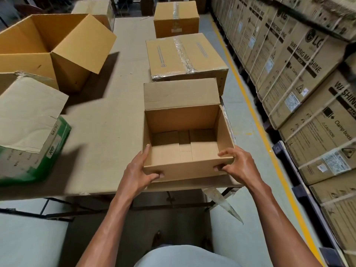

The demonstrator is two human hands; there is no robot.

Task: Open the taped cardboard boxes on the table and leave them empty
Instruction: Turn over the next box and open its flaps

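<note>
A small open cardboard box [185, 170] sits at the table's near edge, its far flap upright and nothing inside but the folded bottom flaps. My left hand [138, 174] grips its near left corner, thumb along the left wall and fingers curled on the front. My right hand [237, 164] grips the near right corner, thumb over the rim. Behind it lie a taped flat box [183, 56] and, farther back, a taped smaller box [176, 18].
A big open box [48, 49] stands at the left of the table [109, 116], with a green-sided opened box [28, 132] nearer. Another box [92, 6] sits far left. Stacked washing machine cartons [300, 74] line the right aisle beside a yellow floor line [250, 110]. Loose tape [223, 205] hangs off the table edge.
</note>
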